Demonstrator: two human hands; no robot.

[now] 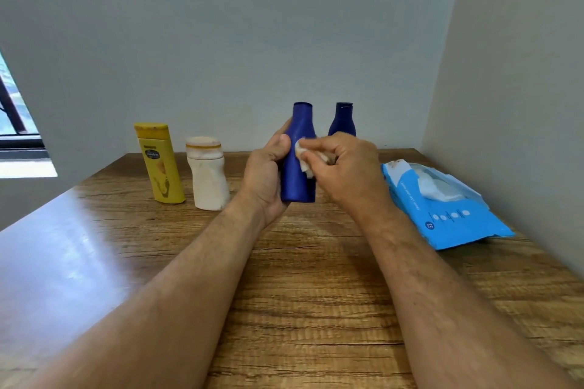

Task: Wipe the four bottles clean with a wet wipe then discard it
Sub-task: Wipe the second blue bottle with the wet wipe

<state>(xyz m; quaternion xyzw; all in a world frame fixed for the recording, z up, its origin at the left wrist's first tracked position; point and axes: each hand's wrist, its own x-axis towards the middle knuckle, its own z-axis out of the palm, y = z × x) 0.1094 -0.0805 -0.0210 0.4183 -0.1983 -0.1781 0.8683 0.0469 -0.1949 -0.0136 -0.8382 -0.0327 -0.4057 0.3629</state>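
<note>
Here the left hand [268, 174] wraps its fingers round the blue bottle [298, 164], upright at centre, while the right hand [344, 167] pinches a bunched wet wipe [304, 157] against its shoulder. At one o'clock, just behind, waits the darker navy bottle [342, 120]. Out at nine o'clock stand the white bottle [208, 180] and the yellow bottle [161, 164], both smudged. At three o'clock lies the wipe pack [442, 208], flap open. Risk: the damp surface could slip through that grip, toppling into its neighbour behind.
</note>
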